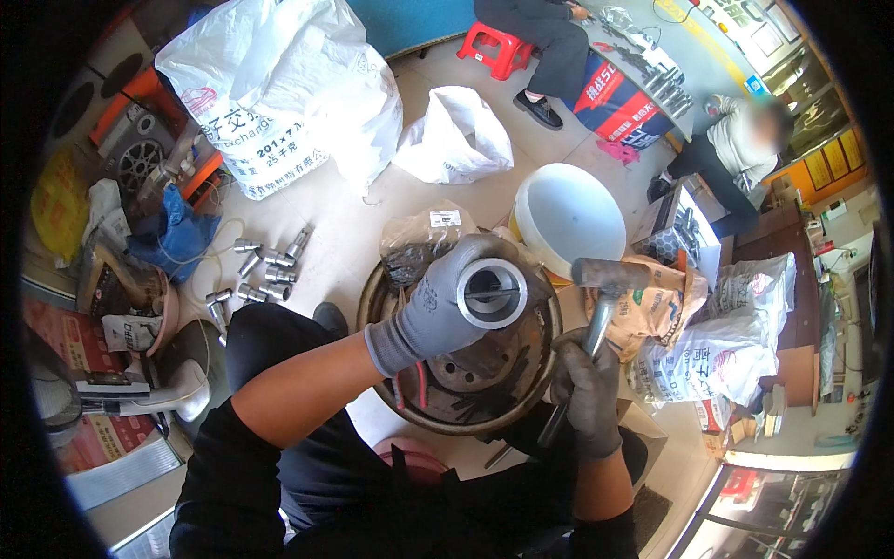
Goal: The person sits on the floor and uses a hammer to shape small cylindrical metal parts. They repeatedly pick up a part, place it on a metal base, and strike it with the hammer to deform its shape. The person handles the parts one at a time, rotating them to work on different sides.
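Observation:
My left hand (433,303), in a grey glove, is closed around a short thick-walled metal sleeve (519,300). Its round open end faces up, and something thin and dark crosses the bore. In my gloved right hand (591,387) is a hammer (602,321), gripped by its metal handle with the worn head pointing away from me. Both hands are above a rusty round steel wheel rim (553,359) that stands between my legs. A tool with red handles (421,384) lies on the rim, partly under my left wrist. The hammer and sleeve are apart.
Several metal cylindrical fittings (277,274) lie on the floor at left. A clear bag of dark pieces (410,253) rests at the rim's far edge, near a white bucket (570,219). White sacks (279,102) stand behind; a brown bag (666,298) is at right. Two people sit farther back.

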A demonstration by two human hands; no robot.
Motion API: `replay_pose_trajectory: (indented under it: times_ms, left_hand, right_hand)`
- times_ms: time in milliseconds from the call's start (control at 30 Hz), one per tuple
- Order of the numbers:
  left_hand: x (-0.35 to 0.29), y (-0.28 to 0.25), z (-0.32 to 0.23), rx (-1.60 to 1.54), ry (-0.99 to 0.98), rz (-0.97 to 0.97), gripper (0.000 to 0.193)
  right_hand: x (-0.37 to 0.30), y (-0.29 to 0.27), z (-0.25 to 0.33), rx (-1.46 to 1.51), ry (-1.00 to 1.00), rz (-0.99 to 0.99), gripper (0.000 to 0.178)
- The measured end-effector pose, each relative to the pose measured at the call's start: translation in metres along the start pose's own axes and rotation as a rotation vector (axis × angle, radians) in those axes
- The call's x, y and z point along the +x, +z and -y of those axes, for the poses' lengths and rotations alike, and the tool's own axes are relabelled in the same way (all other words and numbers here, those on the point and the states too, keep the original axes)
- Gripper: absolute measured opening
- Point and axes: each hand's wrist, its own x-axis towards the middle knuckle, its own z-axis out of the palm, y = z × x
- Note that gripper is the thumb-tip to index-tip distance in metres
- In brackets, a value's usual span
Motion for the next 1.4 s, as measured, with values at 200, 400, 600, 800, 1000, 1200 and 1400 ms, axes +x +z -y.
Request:
replay_pose_trajectory:
  times_ms: [200, 400, 600, 800, 1000, 1200, 1400]
  left_hand:
    - [0.002, -0.003, -0.001, 0.034, 0.047, 0.007, 0.055]
    - [0.000, -0.001, 0.000, -0.040, 0.013, -0.005, 0.056]
    - [0.000, -0.003, 0.003, -0.029, -0.068, 0.025, 0.056]
    - [-0.002, -0.003, 0.006, 0.042, -0.031, 0.021, 0.057]
    - [-0.002, 0.000, 0.004, 0.071, 0.016, -0.018, 0.038]
    - [0.001, 0.013, 0.000, -0.035, -0.154, -0.054, 0.036]
    - [-0.002, 0.008, 0.003, 0.053, -0.165, 0.002, 0.038]
  right_hand:
    - [0.005, -0.006, 0.021, 0.225, -0.009, -0.065, 0.023]
    - [-0.002, 0.003, 0.006, 0.107, 0.072, -0.047, 0.019]
    - [-0.003, 0.006, 0.009, -0.035, 0.187, 0.098, 0.017]
    - [-0.003, 0.014, 0.007, 0.166, 0.343, 0.162, 0.017]
    - [0.005, 0.026, -0.011, 0.040, 0.345, 0.394, 0.035]
    - [0.003, 0.045, -0.010, -0.115, 0.255, 0.356, 0.061]
    - [0.009, 0.036, -0.035, -0.852, -0.325, 0.610, 0.051]
